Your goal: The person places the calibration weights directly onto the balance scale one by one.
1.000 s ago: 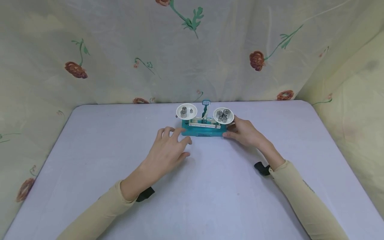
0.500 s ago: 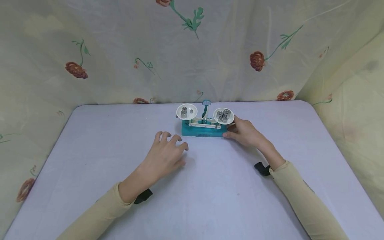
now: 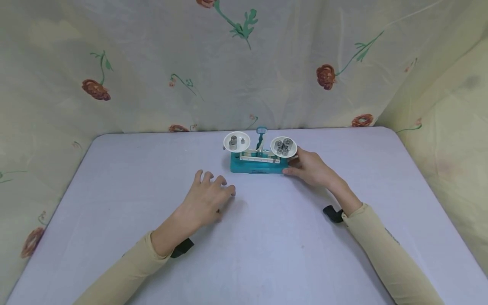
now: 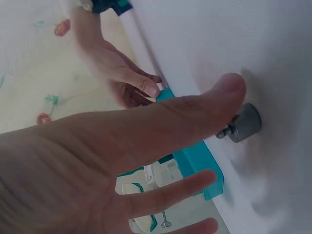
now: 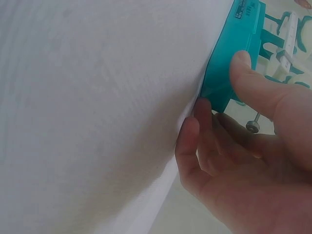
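A teal balance scale (image 3: 259,168) with two white pans stands at the far middle of the table. The left pan (image 3: 245,146) bears small metal weights; several more sit in the right pan (image 3: 294,148). My right hand (image 3: 311,167) holds the right end of the base, thumb at the front, other fingers partly hidden. In front of the scale's left side is my left hand (image 3: 203,201), apart from it, palm down with fingers spread and slightly bent. A metal weight (image 4: 247,123) shows past the left thumb in the left wrist view, partly covered; whether they touch is unclear.
The table (image 3: 289,262) has a pale lilac cover. A floral curtain (image 3: 267,84) hangs right behind its far edge and along both sides. Black wrist mounts (image 3: 333,214) sit below both wrists.
My left hand has drawn back from the scale's left end, toward the front and slightly left. My right hand and the scale have stayed where they were.
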Tool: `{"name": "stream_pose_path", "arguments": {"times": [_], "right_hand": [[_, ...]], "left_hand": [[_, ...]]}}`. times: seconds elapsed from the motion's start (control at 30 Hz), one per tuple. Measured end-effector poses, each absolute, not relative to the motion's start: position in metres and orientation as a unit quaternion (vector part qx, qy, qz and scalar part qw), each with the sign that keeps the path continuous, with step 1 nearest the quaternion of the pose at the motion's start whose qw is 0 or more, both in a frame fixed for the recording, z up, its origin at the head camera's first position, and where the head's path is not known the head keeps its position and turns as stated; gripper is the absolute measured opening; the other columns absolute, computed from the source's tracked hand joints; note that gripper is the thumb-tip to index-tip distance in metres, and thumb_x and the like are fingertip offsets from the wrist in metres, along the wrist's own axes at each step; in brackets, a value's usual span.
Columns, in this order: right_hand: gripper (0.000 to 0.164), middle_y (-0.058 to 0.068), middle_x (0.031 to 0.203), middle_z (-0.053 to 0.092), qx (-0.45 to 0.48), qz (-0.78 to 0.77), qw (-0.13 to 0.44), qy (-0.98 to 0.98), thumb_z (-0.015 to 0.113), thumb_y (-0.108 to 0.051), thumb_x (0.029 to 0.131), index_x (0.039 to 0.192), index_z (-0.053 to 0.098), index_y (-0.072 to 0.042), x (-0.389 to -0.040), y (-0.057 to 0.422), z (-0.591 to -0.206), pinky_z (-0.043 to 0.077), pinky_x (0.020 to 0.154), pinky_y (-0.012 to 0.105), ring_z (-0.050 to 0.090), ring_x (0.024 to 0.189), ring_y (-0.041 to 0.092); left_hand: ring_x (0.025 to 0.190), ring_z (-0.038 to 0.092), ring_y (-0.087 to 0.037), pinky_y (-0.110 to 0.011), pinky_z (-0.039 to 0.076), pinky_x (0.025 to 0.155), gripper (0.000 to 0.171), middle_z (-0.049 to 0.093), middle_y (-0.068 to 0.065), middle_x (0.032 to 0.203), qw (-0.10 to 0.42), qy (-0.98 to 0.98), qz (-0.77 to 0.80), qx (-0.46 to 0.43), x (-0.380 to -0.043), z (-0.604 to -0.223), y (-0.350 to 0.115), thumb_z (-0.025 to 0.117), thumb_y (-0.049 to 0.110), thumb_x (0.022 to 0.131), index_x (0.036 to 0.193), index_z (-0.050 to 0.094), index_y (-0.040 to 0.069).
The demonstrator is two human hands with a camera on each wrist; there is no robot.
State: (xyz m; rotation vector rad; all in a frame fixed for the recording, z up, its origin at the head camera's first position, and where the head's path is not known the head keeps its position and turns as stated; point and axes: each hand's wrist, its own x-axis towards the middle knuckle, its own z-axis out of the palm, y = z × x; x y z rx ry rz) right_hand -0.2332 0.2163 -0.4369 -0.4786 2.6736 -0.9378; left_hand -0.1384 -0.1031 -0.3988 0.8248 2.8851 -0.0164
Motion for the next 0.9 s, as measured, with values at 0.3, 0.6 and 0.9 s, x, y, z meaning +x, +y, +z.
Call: {"name": "stream_pose_path", "arguments": {"times": [0.3, 0.6, 0.9], "right_hand": [[0.082, 0.031, 0.15, 0.059, -0.161, -0.323, 0.135, 0.923, 0.072, -0.018, 0.105, 0.169, 0.024, 0.001, -0.2332, 0.2165, -0.4369, 0.053, 0.115, 0.058, 0.062, 0.138, 0.047], [0.081, 0.031, 0.151, 0.058, -0.159, -0.324, 0.137, 0.923, 0.072, -0.018, 0.105, 0.168, 0.025, 0.002, -0.234, 0.2164, -0.4381, 0.052, 0.116, 0.059, 0.062, 0.139, 0.047], [0.079, 0.03, 0.15, 0.06, -0.161, -0.322, 0.133, 0.923, 0.072, -0.019, 0.105, 0.168, 0.027, 0.0, -0.2339, 0.2165, -0.4378, 0.052, 0.116, 0.059, 0.062, 0.138, 0.047]], "left_hand": [[0.129, 0.059, -0.05, -0.071, 0.036, 0.121, 0.063, 0.07, -0.013, 0.133, 0.104, 0.959, -0.019, 0.261, -0.1425, -0.3976, -0.1043, 0.1, 0.016, 0.075, 0.13, 0.07, 0.019], [0.12, 0.064, -0.048, -0.07, 0.042, 0.117, 0.057, 0.073, -0.013, 0.126, 0.078, 0.961, -0.025, 0.264, -0.1437, -0.4014, -0.1049, 0.097, 0.011, 0.079, 0.13, 0.071, 0.017], [0.108, 0.067, -0.046, -0.068, 0.047, 0.111, 0.045, 0.076, -0.014, 0.117, 0.053, 0.959, -0.009, 0.277, -0.1457, -0.4052, -0.1058, 0.093, 0.01, 0.084, 0.125, 0.073, 0.015]]}}
